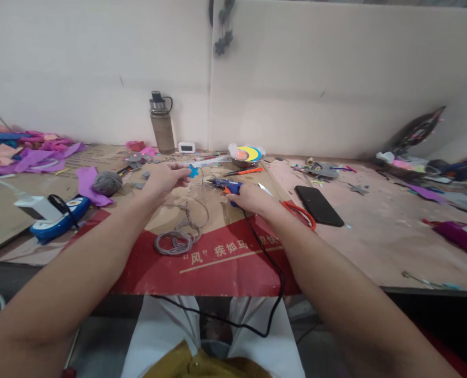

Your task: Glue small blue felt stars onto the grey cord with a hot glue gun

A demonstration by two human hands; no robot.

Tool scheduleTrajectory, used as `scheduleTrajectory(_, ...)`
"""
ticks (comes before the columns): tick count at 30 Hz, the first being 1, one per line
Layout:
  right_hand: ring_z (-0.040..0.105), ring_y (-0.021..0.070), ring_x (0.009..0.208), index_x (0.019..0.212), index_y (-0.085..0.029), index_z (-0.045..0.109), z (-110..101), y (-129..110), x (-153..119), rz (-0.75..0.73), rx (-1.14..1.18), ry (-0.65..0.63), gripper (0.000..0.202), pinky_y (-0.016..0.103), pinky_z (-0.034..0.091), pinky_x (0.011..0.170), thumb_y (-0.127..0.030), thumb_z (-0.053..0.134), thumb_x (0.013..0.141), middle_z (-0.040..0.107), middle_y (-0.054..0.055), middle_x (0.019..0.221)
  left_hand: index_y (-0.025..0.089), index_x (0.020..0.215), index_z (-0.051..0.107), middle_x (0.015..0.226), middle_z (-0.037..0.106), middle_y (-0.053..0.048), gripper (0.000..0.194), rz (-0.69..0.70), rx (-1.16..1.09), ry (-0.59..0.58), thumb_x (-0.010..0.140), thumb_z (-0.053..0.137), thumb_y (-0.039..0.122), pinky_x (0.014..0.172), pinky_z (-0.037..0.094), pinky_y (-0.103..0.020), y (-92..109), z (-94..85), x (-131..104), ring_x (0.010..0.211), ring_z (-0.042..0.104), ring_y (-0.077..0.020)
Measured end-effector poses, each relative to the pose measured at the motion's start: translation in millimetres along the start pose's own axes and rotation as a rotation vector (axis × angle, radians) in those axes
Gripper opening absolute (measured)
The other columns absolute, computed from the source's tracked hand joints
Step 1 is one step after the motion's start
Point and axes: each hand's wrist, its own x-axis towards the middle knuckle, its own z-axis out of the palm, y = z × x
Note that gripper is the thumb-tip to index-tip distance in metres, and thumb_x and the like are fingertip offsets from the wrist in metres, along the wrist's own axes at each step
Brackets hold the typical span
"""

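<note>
My left hand pinches a small blue flower-shaped piece between thumb and fingers, above the cardboard. To its right, my right hand is wrapped around a blue glue gun with an orange trigger. The gun's nozzle points left, toward the flower piece but apart from it. A black cord runs from the gun over the table's front edge. Below my left hand lies a loose coil of grey yarn, with a strand rising toward the flower piece.
Red-and-brown cardboard covers the table's middle. Beyond my hands stand a water bottle and a metal bowl. Orange-handled scissors and a black phone lie right. A yarn ball and power strip are left.
</note>
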Motion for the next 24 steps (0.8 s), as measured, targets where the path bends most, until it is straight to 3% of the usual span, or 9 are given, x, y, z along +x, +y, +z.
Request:
scheduleTrajectory(5,0.067,0.0272,0.084,0.099,-0.013,0.068,15.9,-4.7,7.5,0.136,0.14,0.085,0.038,0.033,0.047,0.067,-0.039,0.05,0.078,0.071,0.016,0.095,0.011,0.072,0.064,0.053,0.058,0.0,0.01,0.024,0.075,0.018,0.068,0.071,0.016,0.042,0.038,-0.016,-5.7,-3.8,2.9,0.044,0.05,-0.0061)
scheduleTrajectory(9,0.065,0.0235,0.075,0.091,-0.014,0.069,13.7,1.5,15.4,0.19,0.407,0.097,0.031,0.031,0.047,0.063,-0.035,0.051,0.075,0.07,0.013,0.082,0.011,0.07,0.064,0.055,0.058,0.0,0.012,0.039,0.077,0.068,0.066,0.073,0.017,0.042,0.038,-0.015,-6.2,-6.3,3.7,0.045,0.05,-0.0056)
scheduleTrajectory(13,0.061,0.0213,0.071,0.085,-0.015,0.064,8.5,5.0,20.0,0.226,0.658,0.207,0.026,0.031,0.046,0.06,-0.035,0.052,0.072,0.065,0.01,0.077,0.011,0.065,0.061,0.053,0.056,0.001,0.01,0.022,-0.01,0.1,0.067,0.07,0.012,0.045,0.043,-0.017,-4.6,-5.9,4.2,0.044,0.05,-0.0055)
scheduleTrajectory(18,0.056,0.0138,0.069,0.098,-0.021,0.051,2.8,-7.3,14.9,0.019,1.144,0.372,0.033,0.026,0.048,0.058,-0.025,0.054,0.065,0.061,0.003,0.088,0.011,0.065,0.059,0.052,0.057,0.001,0.009,-0.024,-0.04,0.151,0.068,0.068,0.011,0.045,0.045,-0.018,-2.8,-7.4,6.2,0.043,0.051,-0.0063)
scheduleTrajectory(21,0.052,0.0105,0.063,0.098,-0.024,0.046,1.4,-18.2,7.2,-0.166,1.317,0.302,0.037,0.022,0.045,0.051,-0.018,0.056,0.063,0.059,0.0,0.089,0.011,0.067,0.061,0.053,0.057,0.001,0.007,-0.029,-0.031,0.151,0.067,0.068,0.012,0.044,0.043,-0.016,-2.5,-9.8,7.0,0.043,0.05,-0.0055)
scheduleTrajectory(24,0.045,0.0088,0.054,0.097,-0.024,0.045,2.5,-26.1,-0.4,-0.282,1.336,0.251,0.027,0.021,0.037,0.043,-0.024,0.055,0.073,0.055,-0.003,0.077,0.011,0.067,0.062,0.054,0.057,0.0,0.009,-0.024,-0.03,0.146,0.066,0.071,0.015,0.043,0.043,-0.016,-3.3,-11.2,7.0,0.043,0.05,-0.0053)
